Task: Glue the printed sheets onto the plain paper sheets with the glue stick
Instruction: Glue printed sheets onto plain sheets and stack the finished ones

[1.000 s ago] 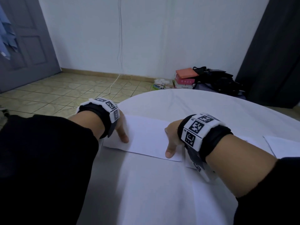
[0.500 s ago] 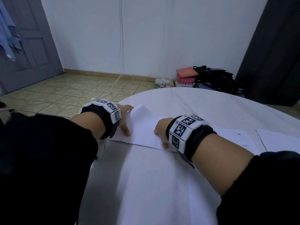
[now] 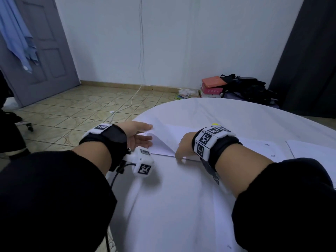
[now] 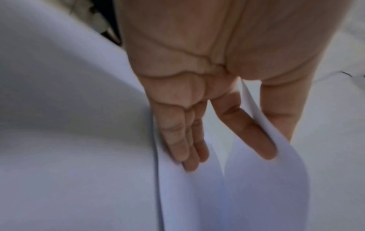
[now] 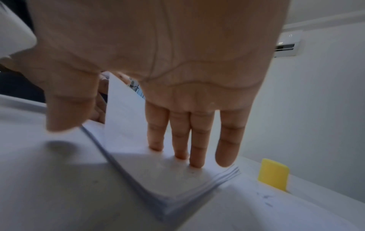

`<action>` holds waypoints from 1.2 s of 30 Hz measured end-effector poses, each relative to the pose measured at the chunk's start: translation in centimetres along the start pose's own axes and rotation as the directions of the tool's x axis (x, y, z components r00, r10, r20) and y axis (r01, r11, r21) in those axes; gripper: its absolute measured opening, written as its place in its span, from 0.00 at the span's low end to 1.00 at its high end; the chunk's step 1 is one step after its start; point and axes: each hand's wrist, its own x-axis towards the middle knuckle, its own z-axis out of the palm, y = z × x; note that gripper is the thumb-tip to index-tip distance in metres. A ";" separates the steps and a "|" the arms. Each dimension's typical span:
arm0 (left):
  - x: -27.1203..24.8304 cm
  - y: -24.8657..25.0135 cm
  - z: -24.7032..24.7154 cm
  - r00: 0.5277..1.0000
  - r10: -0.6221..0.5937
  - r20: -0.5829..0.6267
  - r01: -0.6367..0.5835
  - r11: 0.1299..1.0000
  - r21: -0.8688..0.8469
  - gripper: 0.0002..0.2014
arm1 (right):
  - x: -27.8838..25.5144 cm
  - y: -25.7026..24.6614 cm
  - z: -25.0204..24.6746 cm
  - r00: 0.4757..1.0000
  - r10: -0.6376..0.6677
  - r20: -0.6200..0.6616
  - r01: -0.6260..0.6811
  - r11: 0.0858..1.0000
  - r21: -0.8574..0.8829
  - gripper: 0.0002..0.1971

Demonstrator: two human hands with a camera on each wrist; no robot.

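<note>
Nearest the person, the white round table (image 3: 181, 206) carries a stack of paper sheets (image 5: 177, 176). The right hand (image 3: 183, 145) rests on the stack with its fingers (image 5: 197, 140) straight and close together, tips pressing the top of the stack down, thumb at the near edge. The left hand (image 3: 138, 133) works the left end: its thumb and fingers (image 4: 177, 140), nearly straight, hold the lifted corner of the top sheet (image 3: 163, 135) between them, so the sheet curls upward. To separate one sheet cleanly, keep the right hand's pressure steady and peel slowly from the corner, checking that only one sheet rises. Just beyond the stack stands a yellow object (image 5: 273, 173), likely the glue stick. Further right lie more sheets (image 3: 261, 148) with faint marks. No containers appear on the table.
</note>
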 end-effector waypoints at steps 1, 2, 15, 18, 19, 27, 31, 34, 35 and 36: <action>0.0 -0.2 0.2 1.000 0.009 0.010 -0.009 0.998 -0.060 0.05 | 0.4 0.0 0.2 1.000 0.001 -0.029 -0.001 1.000 0.000 0.19; 0.3 -0.6 0.4 1.000 0.025 0.002 -0.025 0.993 -0.116 0.06 | 0.8 0.1 0.4 0.999 0.008 -0.037 -0.008 1.000 -0.008 0.24; 1.6 -2.7 1.0 0.993 0.043 -0.112 -0.073 0.956 -0.283 0.06 | -0.5 2.6 -0.9 0.968 0.047 -0.248 -0.036 0.998 0.045 0.19; 1.7 -2.7 1.0 0.993 0.049 -0.109 -0.078 0.958 -0.277 0.05 | -1.3 4.1 -1.6 0.962 0.118 -0.246 -0.058 0.969 0.241 0.20; 1.7 -2.7 1.0 0.993 0.048 -0.109 -0.077 0.959 -0.274 0.05 | -1.5 4.3 -1.7 0.964 0.142 -0.227 -0.051 0.930 0.365 0.21; 1.0 -2.6 1.5 0.988 0.064 -0.141 -0.098 0.964 -0.248 0.06 | -4.8 4.1 -2.4 0.984 0.110 -0.142 0.020 0.719 0.695 0.22; -0.3 -1.6 2.8 0.981 0.071 -0.179 -0.097 0.986 -0.138 0.10 | -7.6 3.8 -2.0 0.983 0.038 -0.177 0.049 0.887 0.460 0.29; -2.5 -0.5 4.0 0.979 0.125 -0.159 -0.131 0.991 -0.027 0.13 | -9.5 4.4 -1.5 0.964 0.068 -0.258 0.050 0.903 0.427 0.14; -3.4 -0.1 4.4 0.973 0.165 -0.162 -0.167 0.986 0.002 0.15 | -10.3 4.8 -1.2 0.947 0.104 -0.305 0.050 0.888 0.458 0.14; -4.3 0.1 4.7 0.964 0.208 -0.165 -0.207 0.978 0.027 0.18 | -11.2 5.4 -1.0 0.926 0.151 -0.346 0.055 0.853 0.519 0.11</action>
